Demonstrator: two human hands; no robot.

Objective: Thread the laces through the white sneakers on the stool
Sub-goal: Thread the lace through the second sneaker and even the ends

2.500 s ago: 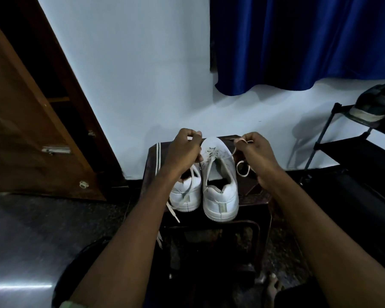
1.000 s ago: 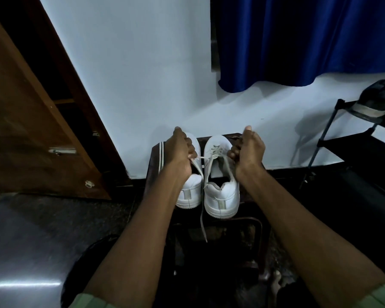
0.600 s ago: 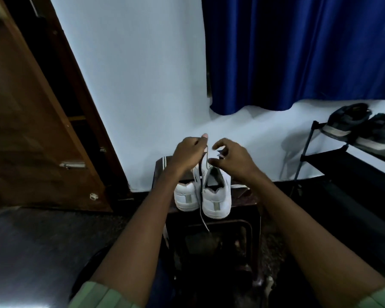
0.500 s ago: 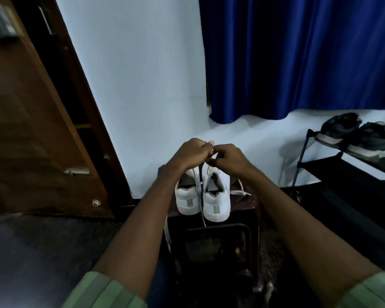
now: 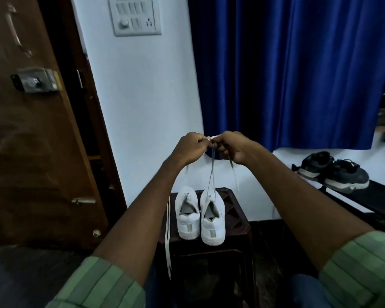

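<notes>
Now both hands, left hand point(image 5: 190, 150) and right hand point(image 5: 231, 146), have risen above the stool point(image 5: 238, 218), pinching the lace point(image 5: 211, 174) ends together, equalising length on the right sneaker point(image 5: 212, 221).

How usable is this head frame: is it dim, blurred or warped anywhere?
Head view: dim overall, stool nearly black; door at left smeared by blur; wide-angle bending at the edges; white sneakers and both hands' grip on the lace remain readable.

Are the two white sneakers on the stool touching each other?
Touching. The head view shows the left sneaker and right sneaker pressed side by side on the stool, no gap visible between them.
</notes>
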